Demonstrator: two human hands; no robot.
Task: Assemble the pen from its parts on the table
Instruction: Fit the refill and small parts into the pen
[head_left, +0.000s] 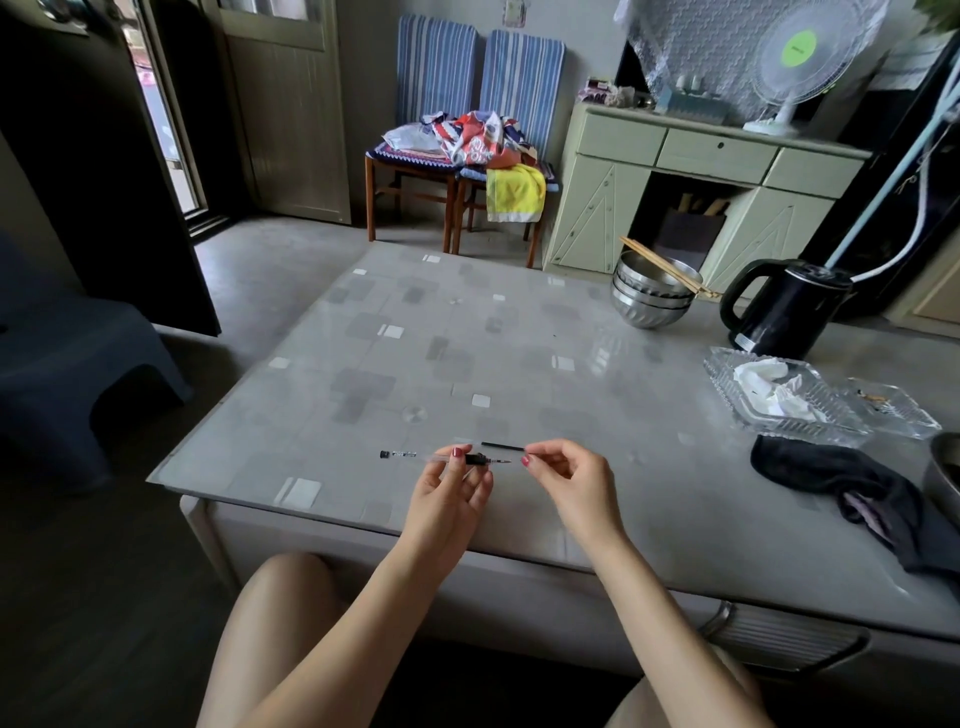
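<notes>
Two hands are in view, the left hand (451, 492) and the right hand (563, 480). Three pen parts show: one clear barrel (470, 459) with a black grip, one thin black refill (503, 445), one small cap piece (398, 454). The table (467, 338) also carries one black kettle (782, 307), two glass dishes (779, 400), one dark cloth (841, 483) and one stack of steel bowls (652, 299).

On the right part of the table (467, 332) stand stacked steel bowls (652, 296) with chopsticks (670, 267) across, a black kettle (784, 309), glass trays (779, 400) and a dark cloth (841, 483).
</notes>
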